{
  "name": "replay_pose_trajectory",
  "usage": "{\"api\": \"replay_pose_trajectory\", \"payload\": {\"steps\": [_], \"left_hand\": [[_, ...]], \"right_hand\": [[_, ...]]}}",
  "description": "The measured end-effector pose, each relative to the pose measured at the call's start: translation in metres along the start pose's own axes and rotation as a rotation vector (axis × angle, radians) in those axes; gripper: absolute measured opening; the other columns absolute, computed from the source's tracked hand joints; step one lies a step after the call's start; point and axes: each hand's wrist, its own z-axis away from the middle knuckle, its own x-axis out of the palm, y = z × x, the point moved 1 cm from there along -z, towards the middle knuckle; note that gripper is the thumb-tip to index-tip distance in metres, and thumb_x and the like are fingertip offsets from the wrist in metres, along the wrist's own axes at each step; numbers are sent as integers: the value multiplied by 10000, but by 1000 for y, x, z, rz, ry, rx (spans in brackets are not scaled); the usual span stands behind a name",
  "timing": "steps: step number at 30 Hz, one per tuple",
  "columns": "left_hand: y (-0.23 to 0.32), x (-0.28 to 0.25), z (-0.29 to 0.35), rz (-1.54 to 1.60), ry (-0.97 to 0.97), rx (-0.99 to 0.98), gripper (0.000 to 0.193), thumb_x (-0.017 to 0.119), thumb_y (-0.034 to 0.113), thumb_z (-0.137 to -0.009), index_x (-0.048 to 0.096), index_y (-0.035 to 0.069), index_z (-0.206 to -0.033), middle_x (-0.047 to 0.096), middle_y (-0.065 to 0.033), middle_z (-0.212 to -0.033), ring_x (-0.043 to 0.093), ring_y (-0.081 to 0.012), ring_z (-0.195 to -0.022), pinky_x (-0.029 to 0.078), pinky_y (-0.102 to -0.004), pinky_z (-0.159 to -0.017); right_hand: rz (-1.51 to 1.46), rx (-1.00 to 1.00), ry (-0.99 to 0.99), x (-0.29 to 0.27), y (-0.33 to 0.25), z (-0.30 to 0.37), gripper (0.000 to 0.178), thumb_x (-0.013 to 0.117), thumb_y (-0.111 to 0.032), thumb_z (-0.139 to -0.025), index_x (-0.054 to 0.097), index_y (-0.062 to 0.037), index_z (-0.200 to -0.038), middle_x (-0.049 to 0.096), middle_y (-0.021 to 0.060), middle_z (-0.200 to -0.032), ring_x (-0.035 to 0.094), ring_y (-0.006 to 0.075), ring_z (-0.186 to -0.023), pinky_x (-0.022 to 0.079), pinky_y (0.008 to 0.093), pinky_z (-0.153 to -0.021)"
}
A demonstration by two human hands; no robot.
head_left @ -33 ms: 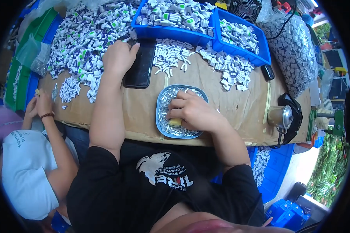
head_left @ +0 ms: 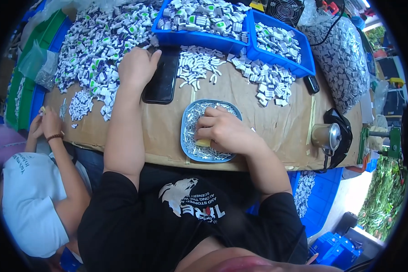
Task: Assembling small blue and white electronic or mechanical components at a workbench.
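Note:
My left hand (head_left: 137,65) rests at the right edge of a large pile of small white, purple and green plastic parts (head_left: 97,50). Its thumb sticks out over the black phone (head_left: 162,75); the other fingers bend down out of sight, so any grip is hidden. With bent fingers pressed together, my right hand (head_left: 224,129) reaches into a blue-rimmed tray (head_left: 184,136) of small shiny metal pins (head_left: 192,122). Something yellow (head_left: 204,142) shows at its thumb side, perhaps a finger cover. The fingertips are down among the pins, and what they pinch is hidden.
Two blue bins (head_left: 283,65) of plastic parts stand at the back. Loose white pieces (head_left: 199,65) lie before them. A stuffed clear bag (head_left: 342,59), a lidded metal mug (head_left: 326,136) and a green clamp (head_left: 394,143) are at right. A co-worker's hands (head_left: 50,122) work at left.
My hands keep their places. The co-worker's fingers at the left have shifted slightly.

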Motion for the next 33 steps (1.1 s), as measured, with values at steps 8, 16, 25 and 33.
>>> {"api": "replay_pose_trajectory", "payload": {"steps": [8,16,25,33], "left_hand": [[57,9,42,1322,128,380,65,724,6,-770,679,15,-816,646,-57,-872,612,-112,-770,492,-240,-695],[90,34,78,1581,-260,315,238,681,-11,-814,580,-5,-1029,596,-50,-933,612,-93,-835,517,-231,-750],[87,31,79,1393,-219,445,162,647,-12,-828,620,-41,-985,575,-81,-978,627,-137,-892,520,-254,-798],[88,28,77,1322,-138,513,138,659,41,-828,636,-20,-949,620,-82,-907,649,-134,-831,536,-254,-746]], "right_hand": [[-76,-35,187,-3,5,0,351,667,26,-547,643,-98,-875,583,36,-931,534,255,-923,447,371,-798],[-208,231,747,-8,17,9,267,643,58,-709,656,-54,-951,622,99,-828,620,243,-745,484,320,-662],[-183,456,856,-12,18,7,261,577,70,-751,646,-8,-990,671,115,-861,650,173,-760,497,263,-701],[-297,452,856,-10,18,10,264,576,68,-743,629,4,-994,665,98,-886,627,149,-774,486,260,-722]]}}
